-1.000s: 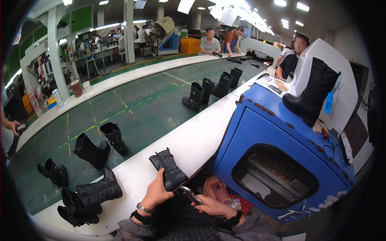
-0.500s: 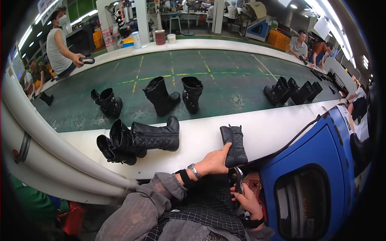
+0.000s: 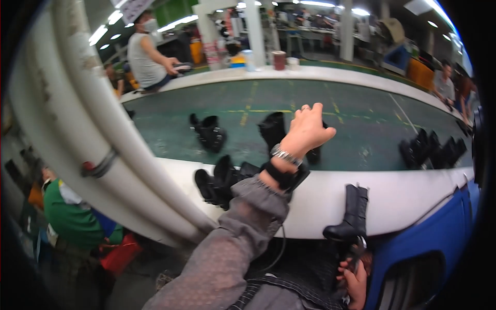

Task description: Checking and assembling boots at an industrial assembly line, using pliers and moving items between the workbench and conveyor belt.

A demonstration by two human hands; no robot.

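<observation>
Workshop benches and strip lights fill the space past the far side of the green belt [image 3: 170,113]; belt is scuffed, marked in yellow, view a bit blurred. Left to right: fat pale pipes [image 3: 57,129] stand off belt's left end, co-worker [image 3: 147,62] at its far-left corner, dark item in hand. Small boots [image 3: 208,134] stand on the belt's left part. Boot cluster [image 3: 222,181] sits on the white ledge [image 3: 403,191] along belt's near side, partly hidden by the left sleeve [image 3: 227,232]; a low swing of that arm could drag one off. Thin cord [image 3: 282,243] hangs by the forearm short of the belt, could snag. Tall boot [image 3: 271,129] stands mid-belt, partly covered; a blind grab could topple it. Left hand [image 3: 310,129] is out over belt's middle, fingers spread wide, nothing visible in them. Black boot [image 3: 354,209] is on the ledge, near side of belt, right of its middle, sole end by the ledge's near edge; upright or lying, can't tell. No hand visibly steadies it, so a tool push could shove it off. Right hand [image 3: 354,279], farther out from the belt, has fingers curled round a dark hand tool [image 3: 356,252], metal end just by the sole; contact unclear. A slip could nick the upper. More boots [image 3: 429,150] at belt's right; blue machine [image 3: 444,227] flanks its near-right corner.
</observation>
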